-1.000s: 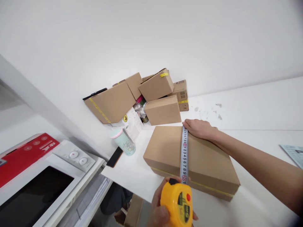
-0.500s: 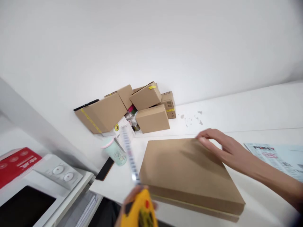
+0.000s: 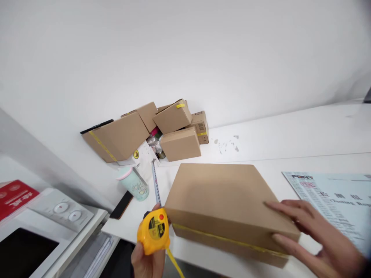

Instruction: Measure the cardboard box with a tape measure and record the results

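My left hand (image 3: 149, 262) is closed around a yellow tape measure (image 3: 153, 231) at the near left corner of a large brown cardboard box (image 3: 220, 185). From the case, the metal blade (image 3: 156, 183) runs out away from me, beside the box's left side. A yellow strap (image 3: 175, 262) hangs below the case. My right hand (image 3: 313, 231) touches the box near its right front corner, fingers stretched out and thumb apart from them. Yellow tape shows along the box's front face.
Several smaller cardboard boxes (image 3: 179, 144) are piled against the wall. A mint tumbler (image 3: 135, 185) and a dark flat object (image 3: 121, 204) stand left of the blade. A printed sheet (image 3: 333, 200) lies right. A white microwave (image 3: 37, 235) is at the left.
My right hand has come from the box's far edge to its right front corner. The tape measure has moved up and left into fuller view. More of the box's front face shows.
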A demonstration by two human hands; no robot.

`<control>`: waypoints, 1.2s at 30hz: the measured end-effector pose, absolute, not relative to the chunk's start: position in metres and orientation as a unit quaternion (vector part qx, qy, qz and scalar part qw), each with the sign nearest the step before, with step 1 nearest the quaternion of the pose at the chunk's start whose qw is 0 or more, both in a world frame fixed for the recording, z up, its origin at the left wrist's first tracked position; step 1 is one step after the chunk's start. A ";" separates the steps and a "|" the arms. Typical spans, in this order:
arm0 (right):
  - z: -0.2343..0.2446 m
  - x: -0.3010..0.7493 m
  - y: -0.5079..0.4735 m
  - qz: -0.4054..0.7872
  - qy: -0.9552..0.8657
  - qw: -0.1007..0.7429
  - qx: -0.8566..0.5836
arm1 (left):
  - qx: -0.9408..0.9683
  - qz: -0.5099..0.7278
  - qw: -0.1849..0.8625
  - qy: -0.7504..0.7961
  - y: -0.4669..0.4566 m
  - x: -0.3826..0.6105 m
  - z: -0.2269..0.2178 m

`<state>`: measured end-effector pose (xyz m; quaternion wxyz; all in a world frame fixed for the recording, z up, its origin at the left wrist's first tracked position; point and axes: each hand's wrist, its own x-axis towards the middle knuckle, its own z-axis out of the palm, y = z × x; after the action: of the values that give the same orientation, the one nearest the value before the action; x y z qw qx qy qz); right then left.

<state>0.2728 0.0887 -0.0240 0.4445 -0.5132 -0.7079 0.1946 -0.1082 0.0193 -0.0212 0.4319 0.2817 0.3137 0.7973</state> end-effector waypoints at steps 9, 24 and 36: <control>0.072 0.285 0.175 0.197 -0.609 0.455 -0.619 | 0.379 0.749 0.430 0.333 0.097 -0.048 0.053; 0.083 0.269 0.235 0.329 -0.610 0.441 -0.570 | 0.480 0.521 0.613 0.350 0.046 0.034 0.021; 0.086 0.263 0.241 0.279 -0.690 0.467 -0.477 | 0.437 0.530 0.647 0.331 0.041 0.053 -0.020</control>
<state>0.2633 0.2413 0.0858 0.4668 -0.4771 -0.6902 0.2793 0.0532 0.0407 -0.0205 0.6471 0.4375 0.3309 0.5295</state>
